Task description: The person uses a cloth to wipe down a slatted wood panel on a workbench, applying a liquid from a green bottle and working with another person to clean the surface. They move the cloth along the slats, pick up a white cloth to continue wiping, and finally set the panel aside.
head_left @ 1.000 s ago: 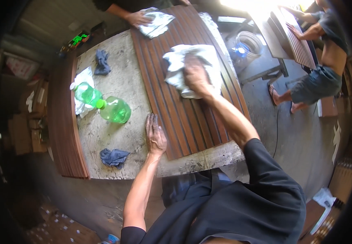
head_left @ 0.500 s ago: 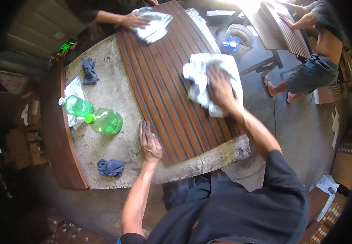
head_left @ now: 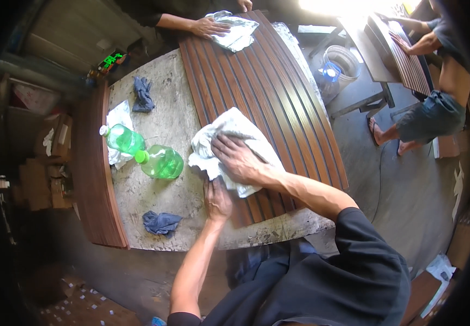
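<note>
A brown slatted wood panel (head_left: 292, 103) lies on the worn table (head_left: 165, 127). My right hand (head_left: 239, 161) holds a bunched white cloth (head_left: 239, 124) pressed down on the panel's near left part, with the fingers along the top of it. At the panel's left edge rests my left hand (head_left: 218, 201), open, its fingers stretched forward to the near edge of the cloth. Whether those fingertips touch the cloth is hard to tell. Across the panel, another person's hand (head_left: 211, 27) presses a second white cloth (head_left: 237, 33) on the far end.
Two green-tinted bottles, a rear one (head_left: 124, 139) and a nearer one (head_left: 164, 163), stand left of the panel. Dark blue crumpled rags (head_left: 160, 223) lie on the table. A wooden board (head_left: 96, 179) borders its left side. Another person (head_left: 428, 117) works at a second table on the right.
My right hand has swept the white cloth leftward across the panel, toward my left hand. The other person's cloth has shifted slightly toward the panel's far end. My left hand stays at the edge.
</note>
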A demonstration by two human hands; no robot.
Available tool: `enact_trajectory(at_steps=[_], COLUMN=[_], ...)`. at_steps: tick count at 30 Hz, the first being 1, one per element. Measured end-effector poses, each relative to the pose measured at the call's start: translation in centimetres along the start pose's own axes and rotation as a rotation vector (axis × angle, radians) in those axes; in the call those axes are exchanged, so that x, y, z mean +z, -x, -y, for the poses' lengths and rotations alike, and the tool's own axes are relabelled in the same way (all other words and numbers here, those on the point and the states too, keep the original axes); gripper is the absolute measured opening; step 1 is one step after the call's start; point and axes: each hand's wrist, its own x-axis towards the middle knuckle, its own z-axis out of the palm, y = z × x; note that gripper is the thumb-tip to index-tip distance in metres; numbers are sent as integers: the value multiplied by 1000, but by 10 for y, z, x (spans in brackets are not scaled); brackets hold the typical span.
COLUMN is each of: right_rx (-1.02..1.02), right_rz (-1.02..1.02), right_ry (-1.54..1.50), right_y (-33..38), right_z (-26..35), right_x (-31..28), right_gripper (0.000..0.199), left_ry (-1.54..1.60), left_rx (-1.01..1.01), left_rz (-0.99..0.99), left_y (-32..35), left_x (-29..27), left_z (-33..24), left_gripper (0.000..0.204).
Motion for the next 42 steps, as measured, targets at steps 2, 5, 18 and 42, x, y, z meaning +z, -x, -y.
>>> enact_trajectory(at_steps=[2,5,18,42], right_rx=[7,148,809,1212], right_rz=[-121,-174,-431,-1337], right_ry=[62,89,434,161], right_y=[-32,-89,89,95], right_z=[-36,-98,-146,144], right_x=[-3,-33,-102,54], right_gripper=[57,56,52,52], left_ry=[-3,23,-12,-39], left_rx=[89,150,203,400], left_rz=[-55,-98,-125,-175], left_y=[-3,-10,-14,-22], left_x=[-3,-2,-1,26], left_z=[-10,-11,-3,21], left_gripper=[49,50,48,56])
